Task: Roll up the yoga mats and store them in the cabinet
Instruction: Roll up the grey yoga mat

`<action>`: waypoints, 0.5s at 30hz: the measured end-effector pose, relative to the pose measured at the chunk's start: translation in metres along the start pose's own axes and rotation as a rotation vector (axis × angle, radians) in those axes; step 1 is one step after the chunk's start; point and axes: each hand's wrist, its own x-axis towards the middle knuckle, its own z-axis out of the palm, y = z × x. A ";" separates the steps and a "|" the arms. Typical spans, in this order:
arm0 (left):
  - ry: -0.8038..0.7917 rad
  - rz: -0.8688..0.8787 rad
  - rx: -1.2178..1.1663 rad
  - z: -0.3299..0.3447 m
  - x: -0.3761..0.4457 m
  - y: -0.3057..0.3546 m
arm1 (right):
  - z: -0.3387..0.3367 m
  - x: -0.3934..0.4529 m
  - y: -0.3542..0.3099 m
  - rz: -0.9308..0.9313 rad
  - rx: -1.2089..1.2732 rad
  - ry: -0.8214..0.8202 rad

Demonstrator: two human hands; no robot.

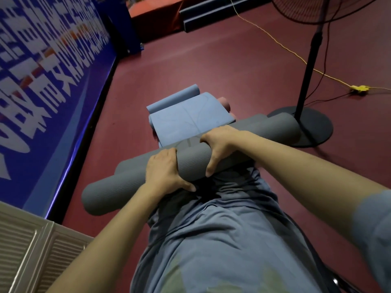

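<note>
Carrying step: left hand (165,170) and right hand (220,144) both clamped round grey rolls (190,163), above blue mat (186,117). Next: locate cabinet, insert endwise.

Items we cannot fully see: fan (323,9), head cut by top edge; blue banner (42,66), lettering blurred, unreadable to us; pink mat (224,103), mostly hidden behind blue mat (186,117); vented cabinet (31,246), cropped at lower left.
</note>
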 end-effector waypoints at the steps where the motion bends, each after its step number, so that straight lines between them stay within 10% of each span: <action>1: 0.012 -0.021 0.010 0.002 -0.001 0.002 | 0.000 0.002 -0.001 0.000 -0.004 -0.010; 15: -0.346 0.015 -0.013 -0.035 0.036 -0.019 | 0.021 0.009 -0.007 -0.008 -0.088 0.112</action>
